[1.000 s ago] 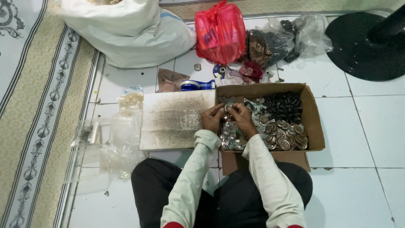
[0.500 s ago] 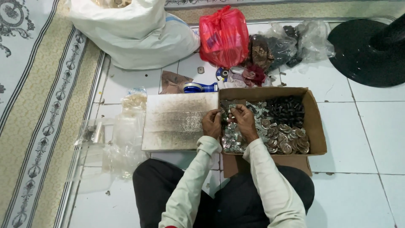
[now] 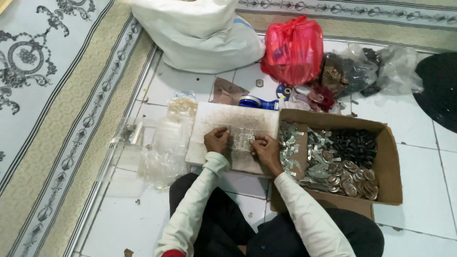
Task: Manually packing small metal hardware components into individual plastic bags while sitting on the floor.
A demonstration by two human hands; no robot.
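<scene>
Left hand (image 3: 216, 140) and right hand (image 3: 265, 148) pinch a clear plastic bag (image 3: 243, 139) at frame centre, over the white board (image 3: 223, 124); brown cardboard box (image 3: 388, 157) right.

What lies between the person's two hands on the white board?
In the head view, a small clear plastic bag of tiny silvery pieces lies on the white rectangular board, between the left hand and the right hand; both touch its edges.

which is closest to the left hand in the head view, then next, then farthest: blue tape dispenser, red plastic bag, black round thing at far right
From the left hand:
1. Blue tape dispenser, just above and right of it.
2. Red plastic bag, farther up and right.
3. Black round thing, at the far right edge.
</scene>
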